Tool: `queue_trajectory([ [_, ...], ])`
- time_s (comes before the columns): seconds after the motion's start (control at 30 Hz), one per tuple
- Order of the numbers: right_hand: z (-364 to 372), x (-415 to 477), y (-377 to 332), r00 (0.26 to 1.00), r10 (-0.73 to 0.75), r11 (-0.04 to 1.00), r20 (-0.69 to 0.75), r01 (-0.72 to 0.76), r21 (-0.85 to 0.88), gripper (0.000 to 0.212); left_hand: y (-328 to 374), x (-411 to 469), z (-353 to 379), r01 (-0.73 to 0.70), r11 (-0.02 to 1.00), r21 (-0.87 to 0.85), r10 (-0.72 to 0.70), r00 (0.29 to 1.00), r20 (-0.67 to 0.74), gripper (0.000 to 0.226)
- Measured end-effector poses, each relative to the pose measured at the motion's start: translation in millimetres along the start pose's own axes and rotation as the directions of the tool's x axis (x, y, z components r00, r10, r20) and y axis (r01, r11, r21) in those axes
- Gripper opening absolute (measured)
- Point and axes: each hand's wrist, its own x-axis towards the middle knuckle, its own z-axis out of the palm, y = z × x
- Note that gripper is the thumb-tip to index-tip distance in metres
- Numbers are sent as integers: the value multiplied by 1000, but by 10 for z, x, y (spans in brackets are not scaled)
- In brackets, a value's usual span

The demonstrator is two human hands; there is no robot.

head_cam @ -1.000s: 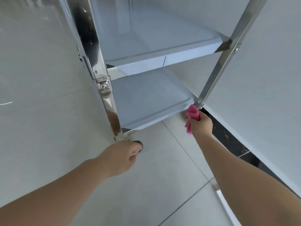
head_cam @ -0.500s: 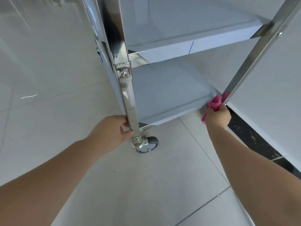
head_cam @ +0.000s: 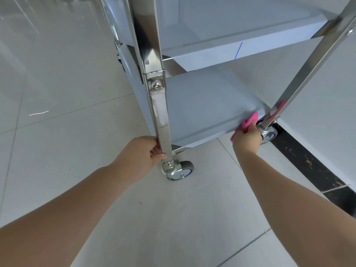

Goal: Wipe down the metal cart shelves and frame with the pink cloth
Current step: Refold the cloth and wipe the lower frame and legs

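My left hand (head_cam: 140,157) curls its fingers round the shiny steel front leg (head_cam: 162,130), probably to steady the cart. Beyond it, my right hand (head_cam: 247,138) grips the crumpled pink cloth (head_cam: 249,121), seemingly pressing it onto a corner of the lower of 2 grey metal shelves (head_cam: 202,108).

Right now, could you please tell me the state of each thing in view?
pink cloth: bunched, against the lower shelf corner.
right hand: holding the pink cloth.
left hand: gripping the near cart leg.
near caster: resting on the floor.
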Motion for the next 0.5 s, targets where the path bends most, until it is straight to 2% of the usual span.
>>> queue_trajectory([
  [0.07,33,-144,-43,1000,1,1000,21,-1,-10,29,-5,2,8,-7,1000,4,7,1000,-2,8],
  [0.17,82,-350,-78,996,-37,999,81,40,-33,48,-21,11,19,-14,1000,13,14,1000,-7,7],
  [0.27,158,-533,-63,989,-39,997,145,48,-59,56,-41,13,23,-30,1000,7,30,999,-12,8],
  [0.33,220,-656,-46,981,-32,995,191,49,-84,49,-55,13,27,-37,999,0,37,999,-13,8],
  [0.4,267,-810,-64,973,-32,993,230,57,-105,32,-62,14,38,-46,999,-2,46,999,-14,8],
  [0.5,343,-1035,-132,959,-22,994,282,52,-98,34,-88,27,43,-58,998,-1,58,998,-22,9],
])
